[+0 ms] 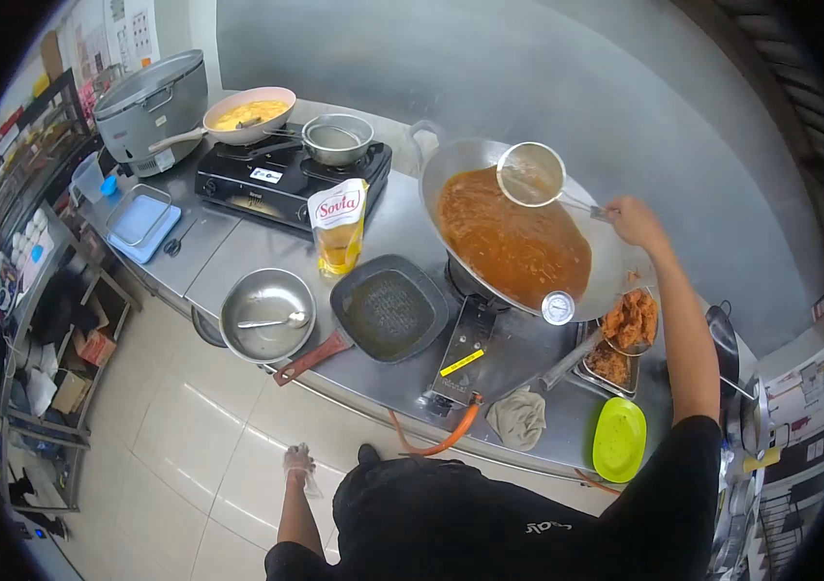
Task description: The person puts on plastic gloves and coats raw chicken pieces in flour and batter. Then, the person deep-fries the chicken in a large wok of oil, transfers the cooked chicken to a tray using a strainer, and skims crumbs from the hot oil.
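Note:
My right hand point(635, 223) is closed around the handle of a round mesh strainer point(531, 174). The strainer is over the large wok point(465, 160), which holds brown bubbling oil point(509, 237). A dial thermometer point(558, 308) sits at the wok's near edge. Fried pieces point(631, 318) rest in a second strainer at the wok's right side, above a metal tray with more fried food point(609, 366). Low beside my body, away from the counter, hangs my left hand point(301, 465) in a clear plastic glove; its fingers are too small to make out.
A square grill pan point(390, 308), a steel bowl point(268, 315) with a spoon, and an oil pouch point(339, 228) stand left of the wok. Behind are a black stove point(266, 179) and a pan of yellow food point(249, 114). A cloth point(517, 420) and green plate point(619, 440) lie in front.

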{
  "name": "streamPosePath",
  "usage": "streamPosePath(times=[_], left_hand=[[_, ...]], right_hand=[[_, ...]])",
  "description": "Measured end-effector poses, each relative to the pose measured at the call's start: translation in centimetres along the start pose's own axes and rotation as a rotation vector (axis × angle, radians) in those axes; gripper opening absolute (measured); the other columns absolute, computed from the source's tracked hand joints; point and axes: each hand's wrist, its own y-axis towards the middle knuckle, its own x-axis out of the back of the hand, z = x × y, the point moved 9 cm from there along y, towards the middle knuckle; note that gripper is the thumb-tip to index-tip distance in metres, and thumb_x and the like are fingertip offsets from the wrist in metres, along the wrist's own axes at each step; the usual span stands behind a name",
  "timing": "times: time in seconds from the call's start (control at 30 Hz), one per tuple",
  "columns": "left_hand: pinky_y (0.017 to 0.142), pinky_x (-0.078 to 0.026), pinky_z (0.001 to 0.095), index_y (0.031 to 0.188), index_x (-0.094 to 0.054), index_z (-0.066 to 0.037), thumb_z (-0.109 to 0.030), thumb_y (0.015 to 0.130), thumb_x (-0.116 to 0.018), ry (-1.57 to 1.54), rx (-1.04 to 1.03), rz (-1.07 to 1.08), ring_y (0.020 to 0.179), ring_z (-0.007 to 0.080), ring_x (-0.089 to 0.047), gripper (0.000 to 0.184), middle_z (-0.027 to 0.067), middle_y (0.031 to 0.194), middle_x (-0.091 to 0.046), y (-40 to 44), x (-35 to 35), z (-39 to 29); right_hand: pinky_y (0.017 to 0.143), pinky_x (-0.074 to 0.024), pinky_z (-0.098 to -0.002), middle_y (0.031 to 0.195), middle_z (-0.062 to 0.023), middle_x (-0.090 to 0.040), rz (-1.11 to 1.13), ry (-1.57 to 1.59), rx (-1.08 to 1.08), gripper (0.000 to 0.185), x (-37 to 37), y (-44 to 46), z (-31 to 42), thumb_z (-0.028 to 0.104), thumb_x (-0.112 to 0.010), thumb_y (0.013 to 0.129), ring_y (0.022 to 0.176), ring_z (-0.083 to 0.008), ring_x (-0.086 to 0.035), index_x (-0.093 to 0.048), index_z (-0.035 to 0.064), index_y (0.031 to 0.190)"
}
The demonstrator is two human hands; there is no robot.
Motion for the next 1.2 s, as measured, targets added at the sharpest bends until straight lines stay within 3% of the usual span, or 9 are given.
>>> streamPosePath(times=[0.4, 0.47, 0.53, 0.57, 0.6, 0.7, 0.73, 0.9, 1.2], left_hand=[[0.049, -0.049, 0.0373, 0.089, -0.052, -0.004, -0.029, 0.082, -0.057, -0.069, 0.432, 0.015, 0.053, 0.0251, -0.057, 0.027, 0.0146, 0.068, -0.06, -7.7, 2.4, 12.2], [0.062, -0.049, 0.0391, 0.095, -0.054, -0.004, -0.033, 0.081, -0.055, 0.122, 0.22, 0.1, 0.068, 0.0285, -0.06, 0.033, 0.0151, 0.078, -0.062, -4.1, 2.0, 16.1], [0.075, -0.05, 0.0409, 0.101, -0.055, -0.004, -0.037, 0.081, -0.052, 0.767, -0.141, 0.189, 0.082, 0.0318, -0.063, 0.04, 0.0156, 0.088, -0.064, -1.5, 0.9, 19.8], [0.084, -0.046, 0.0444, 0.104, -0.058, -0.005, -0.043, 0.083, -0.044, 0.669, 0.191, 0.113, 0.095, 0.0339, -0.059, 0.046, 0.0187, 0.099, -0.062, -8.4, 2.4, 13.6], [0.092, -0.041, 0.0432, 0.107, -0.058, -0.004, -0.044, 0.084, -0.041, 0.846, 0.034, 0.066, 0.106, 0.0326, -0.054, 0.049, 0.02, 0.11, -0.058, -8.8, 2.3, 12.5], [0.097, -0.038, 0.0403, 0.112, -0.057, -0.004, -0.038, 0.083, -0.04, 0.676, 0.199, -0.027, 0.116, 0.0323, -0.048, 0.048, 0.0186, 0.122, -0.052, -12.9, 2.8, 9.8], [0.097, -0.038, 0.0401, 0.112, -0.057, -0.004, -0.037, 0.083, -0.04, 0.627, 0.203, -0.007, 0.116, 0.0322, -0.047, 0.047, 0.0188, 0.122, -0.052, -15.0, 2.8, 7.6], [0.096, -0.038, 0.0397, 0.11, -0.058, -0.004, -0.035, 0.081, -0.041, 0.572, 0.197, -0.097, 0.115, 0.0314, -0.048, 0.046, 0.0173, 0.12, -0.054, -16.7, 2.3, 7.9], [0.094, -0.04, 0.0399, 0.109, -0.061, -0.005, -0.039, 0.081, -0.044, 0.719, 0.213, 0.095, 0.114, 0.0304, -0.05, 0.047, 0.0166, 0.12, -0.054, -13.3, -0.1, 15.5]], right_hand=[[0.066, -0.0517, -0.0413, 0.084, -0.0147, -0.065, -0.147, -0.6, 0.05, 0.015, -5.6, 3.3, -9.5, 0.011, -0.05, 0.081, 0.082, -0.0295, -0.064, -0.063, 0.0061, 0.078], [0.065, -0.0498, -0.0419, 0.079, -0.0167, -0.063, -0.172, -0.504, 0.111, 0.016, -8.6, 3.5, -10.0, 0.011, -0.049, 0.081, 0.075, -0.0321, -0.063, -0.063, 0.0059, 0.075], [0.065, -0.0482, -0.0437, 0.08, -0.0196, -0.062, -0.297, -0.424, 0.386, 0.015, -12.8, 3.5, -9.2, 0.003, -0.048, 0.077, 0.075, -0.0351, -0.061, -0.062, 0.0034, 0.076], [0.067, -0.0478, -0.044, 0.083, -0.0204, -0.062, -0.122, -0.47, 0.385, 0.013, -15.7, 4.1, -8.7, 0.002, -0.05, 0.076, 0.076, -0.0364, -0.06, -0.063, 0.0024, 0.079], [0.068, -0.0475, -0.0445, 0.084, -0.0211, -0.062, 0.023, -0.401, 0.381, 0.013, -18.6, 4.9, -8.5, 0.005, -0.054, 0.075, 0.078, -0.0388, -0.059, -0.064, 0.001, 0.083], [0.062, -0.0447, -0.0476, 0.075, -0.0279, -0.059, -0.024, -0.01, 0.466, 0.016, -20.4, 6.4, -4.6, 0.006, -0.058, 0.074, 0.073, -0.0445, -0.058, -0.06, -0.009, 0.078], [0.06, -0.0451, -0.0462, 0.071, -0.0285, -0.058, 0.051, 0.054, 0.538, 0.018, -15.3, 2.0, 1.9, 0.006, -0.061, 0.071, 0.07, -0.0456, -0.057, -0.061, -0.0078, 0.081], [0.065, -0.0463, -0.0386, 0.074, -0.0285, -0.059, 0.158, 0.308, 0.723, 0.02, -11.4, -1.3, 8.0, -0.002, -0.057, 0.072, 0.072, -0.034, -0.064, -0.062, -0.0075, 0.091], [0.052, -0.0378, -0.0318, 0.054, -0.0118, -0.045, 0.324, 0.476, 0.541, 0.007, -5.4, -7.9, 9.7, -0.005, -0.052, 0.073, 0.053, -0.0141, -0.047, -0.056, -0.0098, 0.077]])
